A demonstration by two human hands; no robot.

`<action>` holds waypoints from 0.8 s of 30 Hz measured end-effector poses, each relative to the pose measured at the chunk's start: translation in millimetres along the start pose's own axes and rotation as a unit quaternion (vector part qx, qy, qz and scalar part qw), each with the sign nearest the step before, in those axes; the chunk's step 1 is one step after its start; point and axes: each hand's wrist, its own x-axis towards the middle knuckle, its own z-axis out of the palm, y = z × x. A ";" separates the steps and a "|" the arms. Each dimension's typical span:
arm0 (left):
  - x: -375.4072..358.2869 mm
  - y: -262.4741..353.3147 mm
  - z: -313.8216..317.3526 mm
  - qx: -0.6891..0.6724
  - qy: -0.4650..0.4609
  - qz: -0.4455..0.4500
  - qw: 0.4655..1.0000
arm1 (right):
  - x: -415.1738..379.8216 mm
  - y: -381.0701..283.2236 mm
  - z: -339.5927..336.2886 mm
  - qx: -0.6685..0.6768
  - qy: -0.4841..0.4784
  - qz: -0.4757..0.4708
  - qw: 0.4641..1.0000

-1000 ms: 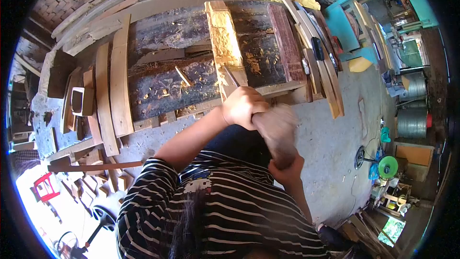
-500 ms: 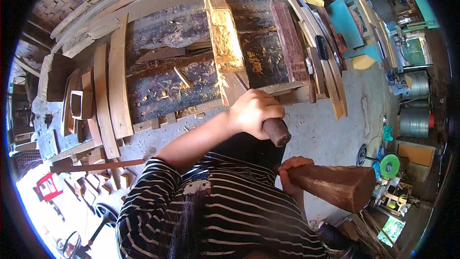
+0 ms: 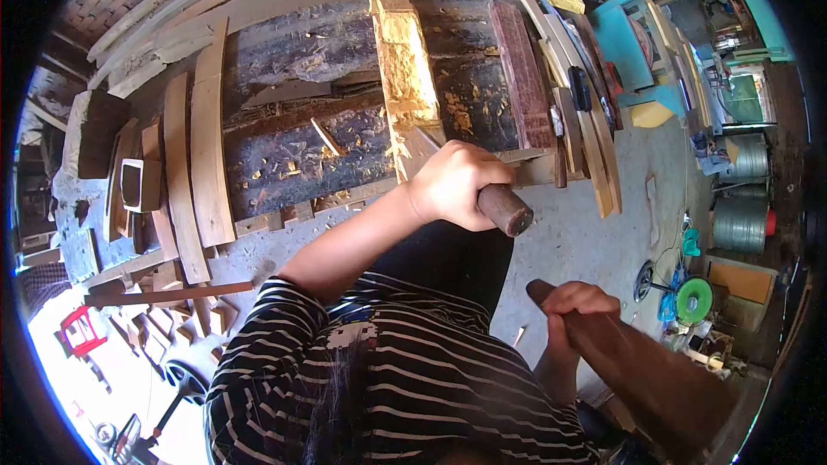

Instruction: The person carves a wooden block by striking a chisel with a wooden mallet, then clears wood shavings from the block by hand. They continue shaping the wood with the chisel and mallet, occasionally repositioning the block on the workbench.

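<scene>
My left hand point(image 3: 461, 185) is wrapped round the dark wooden handle of a chisel point(image 3: 506, 209). Its blade reaches away from me to the near end of a pale wood block point(image 3: 405, 69), whose upper face is roughly cut and yellow in the light. My fist hides part of the tool, and the exact contact of the blade's tip is hard to make out. Low on the right, my right hand point(image 3: 581, 306) grips a heavy brown wooden mallet point(image 3: 650, 375) near its head. The mallet is tilted, apart from the chisel, and blurred at its far end.
Wood chips and a loose sliver point(image 3: 326, 138) lie on the dark workbench point(image 3: 301, 159). Long boards point(image 3: 207, 129) rest at its left, a reddish beam point(image 3: 520, 77) and narrow strips at its right. A green fan point(image 3: 694, 299) stands on the floor at right.
My right hand has swung the mallet outward to the right and down, away from the chisel. My left hand and the chisel have barely shifted.
</scene>
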 end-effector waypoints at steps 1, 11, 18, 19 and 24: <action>-0.5 0.3 0.6 -0.002 0.010 0.003 1.000 | 2.2 -3.8 5.8 0.012 0.042 -0.019 0.999; -15.8 -7.5 11.2 0.019 0.023 0.057 0.998 | -26.1 43.4 21.5 -0.261 -0.061 0.094 0.959; -20.2 -7.5 9.5 0.029 0.026 0.069 0.997 | -26.8 43.9 39.8 -0.201 0.000 0.314 0.928; -18.7 -8.0 8.3 0.033 0.019 0.080 0.996 | -26.9 43.2 37.8 -0.201 0.004 0.312 0.928; -19.0 -10.1 14.2 0.030 0.043 0.083 0.995 | -33.0 48.7 33.4 0.048 0.059 0.026 0.997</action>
